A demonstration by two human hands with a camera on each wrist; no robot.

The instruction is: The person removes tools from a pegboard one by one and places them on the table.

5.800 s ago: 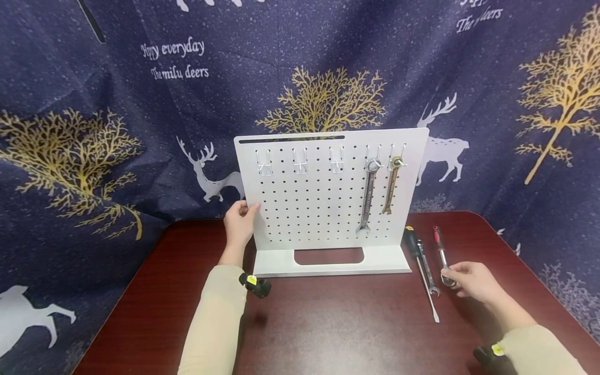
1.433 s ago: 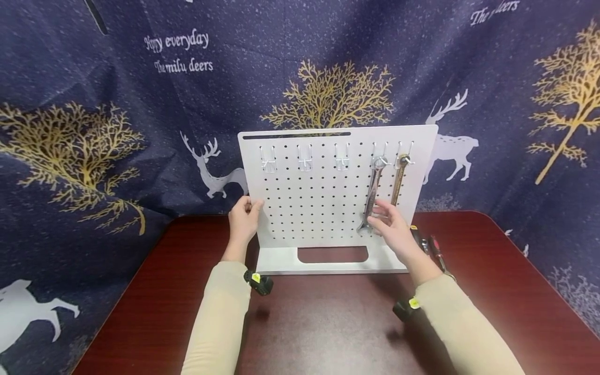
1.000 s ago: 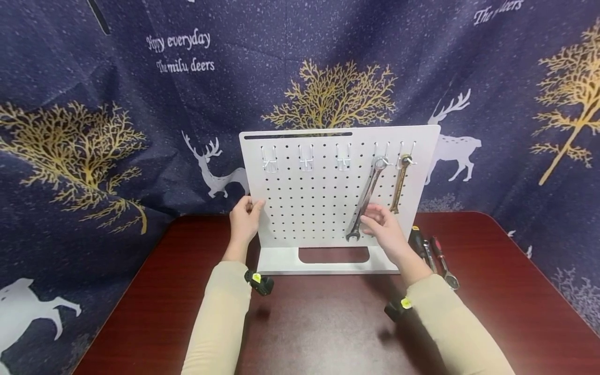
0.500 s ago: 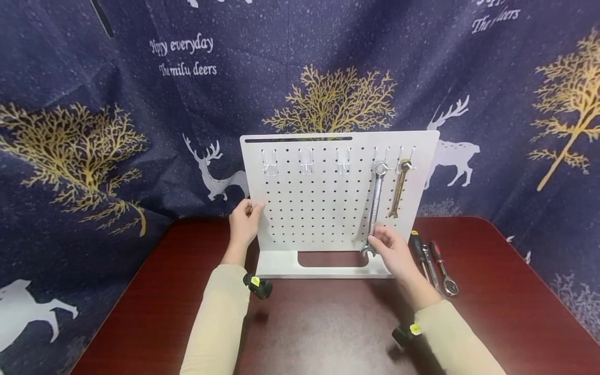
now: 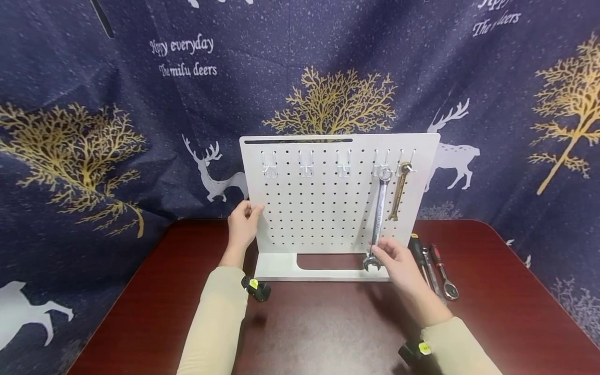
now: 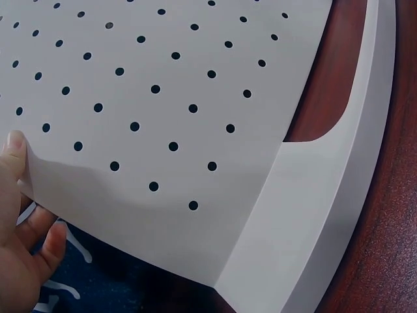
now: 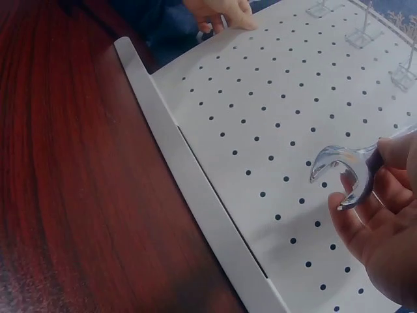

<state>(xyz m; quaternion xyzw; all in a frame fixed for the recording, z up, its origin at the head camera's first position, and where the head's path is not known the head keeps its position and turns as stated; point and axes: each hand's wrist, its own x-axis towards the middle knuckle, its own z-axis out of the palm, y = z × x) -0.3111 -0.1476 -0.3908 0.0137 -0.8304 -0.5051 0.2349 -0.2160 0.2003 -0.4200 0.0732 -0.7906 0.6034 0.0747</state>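
Note:
My left hand [image 5: 242,225] pinches the left edge of a white pegboard [image 5: 309,208], thumb on the front face and fingers behind, as the left wrist view shows. My right hand [image 5: 396,260] grips a large silver combination wrench [image 5: 378,213] near its lower, open end. That open-end jaw [image 7: 342,166] sticks out past my thumb and fingers in the right wrist view. The wrench's ring end overlaps the fourth hook from the left in the head view. A smaller brass-coloured wrench [image 5: 398,195] hangs from the hook at the far right.
Three clear-backed hooks [image 5: 306,165] on the pegboard's left and middle hold nothing. On the red-brown table [image 5: 300,323], right of the board, lie a black-handled screwdriver [image 5: 415,247], another wrench [image 5: 432,276] and a red-handled ratchet [image 5: 441,268]. A dark printed cloth [image 5: 197,104] hangs behind.
My right hand left the ratchet on the table and took hold of the large wrench. The wrench's lower end swung left, then back right; now the wrench sits lower. My left hand stays put.

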